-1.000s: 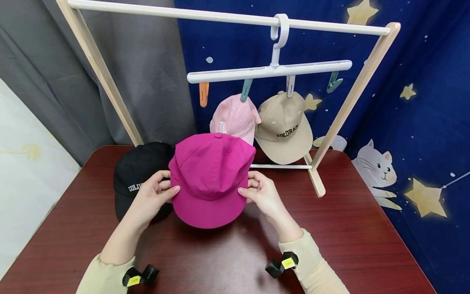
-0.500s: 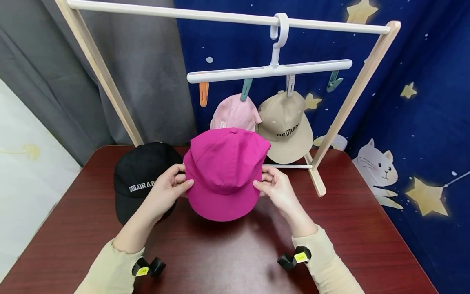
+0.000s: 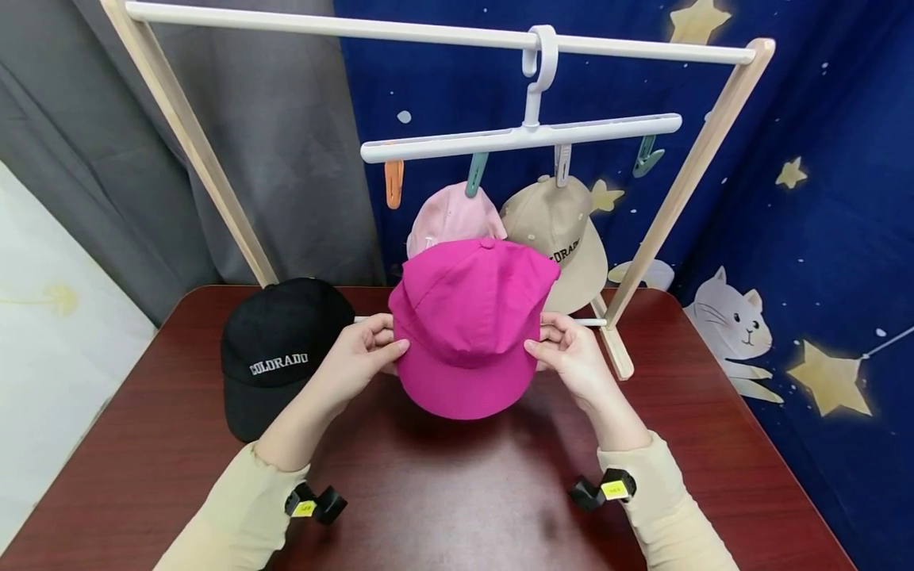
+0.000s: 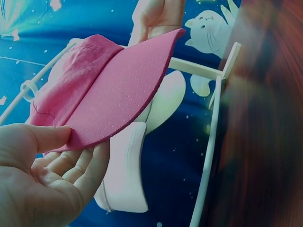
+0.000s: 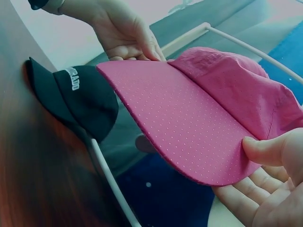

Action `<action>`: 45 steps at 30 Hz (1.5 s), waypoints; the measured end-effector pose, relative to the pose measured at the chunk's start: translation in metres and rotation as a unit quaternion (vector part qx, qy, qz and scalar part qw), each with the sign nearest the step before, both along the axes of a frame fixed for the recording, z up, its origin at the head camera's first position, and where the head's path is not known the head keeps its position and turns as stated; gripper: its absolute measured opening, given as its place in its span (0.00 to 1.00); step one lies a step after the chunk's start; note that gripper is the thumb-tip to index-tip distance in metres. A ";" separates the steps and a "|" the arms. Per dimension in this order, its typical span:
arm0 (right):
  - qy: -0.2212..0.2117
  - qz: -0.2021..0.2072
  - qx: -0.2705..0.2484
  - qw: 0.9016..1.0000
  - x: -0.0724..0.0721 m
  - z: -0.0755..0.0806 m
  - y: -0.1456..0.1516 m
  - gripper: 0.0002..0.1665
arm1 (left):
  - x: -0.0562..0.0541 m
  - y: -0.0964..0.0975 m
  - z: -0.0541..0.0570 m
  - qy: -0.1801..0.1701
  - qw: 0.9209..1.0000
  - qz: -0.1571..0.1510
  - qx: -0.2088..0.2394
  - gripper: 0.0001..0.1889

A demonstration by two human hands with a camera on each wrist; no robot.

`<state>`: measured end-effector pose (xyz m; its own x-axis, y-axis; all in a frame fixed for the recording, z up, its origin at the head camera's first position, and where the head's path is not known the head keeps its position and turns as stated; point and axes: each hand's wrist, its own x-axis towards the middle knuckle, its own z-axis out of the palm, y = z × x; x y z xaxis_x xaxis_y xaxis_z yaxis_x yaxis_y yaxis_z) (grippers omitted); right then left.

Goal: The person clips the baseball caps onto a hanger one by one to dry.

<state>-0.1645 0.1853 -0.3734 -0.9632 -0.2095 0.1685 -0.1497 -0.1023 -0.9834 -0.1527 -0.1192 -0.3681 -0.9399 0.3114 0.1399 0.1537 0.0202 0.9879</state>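
Observation:
A magenta cap (image 3: 471, 317) is held up above the table between both hands, brim toward the person. My left hand (image 3: 360, 353) pinches its left side where brim meets crown, thumb on top and fingers beneath. On the opposite side, my right hand (image 3: 571, 357) pinches it the same way. Both wrist views show the thumbs on the brim (image 4: 123, 90), (image 5: 180, 123). Behind the magenta cap, a pink cap (image 3: 457, 214) hangs from a green clip (image 3: 476, 174), and a beige cap (image 3: 546, 214) hangs from a grey clip (image 3: 562, 165). The magenta cap partly hides both.
A white hanger (image 3: 521, 139) hooks over the rack's top bar (image 3: 428, 33). An orange clip (image 3: 393, 184) and another green clip (image 3: 647, 156) hang from its ends without caps. On the left of the table (image 3: 443, 492) sits a black cap (image 3: 282, 349) lettered COLORADO.
Both hands have carried the magenta cap to the right and slightly up, away from the black cap. It now covers more of the beige cap; the hanger has stayed put.

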 end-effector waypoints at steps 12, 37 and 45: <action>0.011 -0.012 0.018 1.000 -0.005 0.005 0.030 0.17 | -0.011 0.028 0.002 -0.016 0.999 -0.010 0.031 0.11; 0.038 -0.063 0.062 0.995 -0.011 0.021 0.072 0.14 | -0.036 0.080 0.013 0.001 0.999 0.002 0.053 0.08; 0.043 -0.085 0.058 0.994 -0.014 0.021 0.083 0.16 | -0.040 0.093 0.012 0.001 0.997 -0.009 0.074 0.07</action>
<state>-0.1782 0.2679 -0.3521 -0.9696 -0.0670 0.2352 -0.2384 0.0449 -0.9701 -0.1922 -0.0263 -0.3561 -0.9343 0.3038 0.1865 0.1540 -0.1278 0.9798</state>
